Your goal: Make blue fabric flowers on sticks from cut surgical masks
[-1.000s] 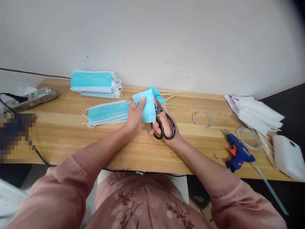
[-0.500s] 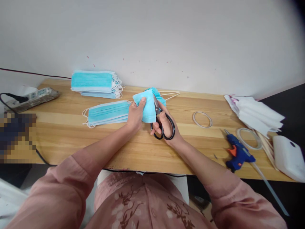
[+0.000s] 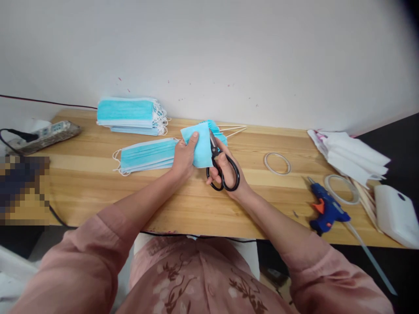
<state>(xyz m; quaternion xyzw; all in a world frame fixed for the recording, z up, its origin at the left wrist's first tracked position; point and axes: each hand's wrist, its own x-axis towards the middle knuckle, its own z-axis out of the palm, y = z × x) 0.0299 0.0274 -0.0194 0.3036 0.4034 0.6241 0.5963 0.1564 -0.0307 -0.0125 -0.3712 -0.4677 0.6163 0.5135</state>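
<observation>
Blue fabric sheet [image 3: 203, 151] is held over the wooden table [image 3: 176, 209], gripped by your left hand [image 3: 183, 159], thumb on top, likely to steady it beside the scissors [image 3: 214, 151]. Your right hand [image 3: 231, 175] is curled around their handles (the black loops). Whether the blades bite is hard to tell; sheet and hand partly hide the pleated blue piece [image 3: 214, 129] behind.

The pink shirt [image 3: 203, 279] bears brown leafy sprigs [image 3: 172, 270]
</observation>
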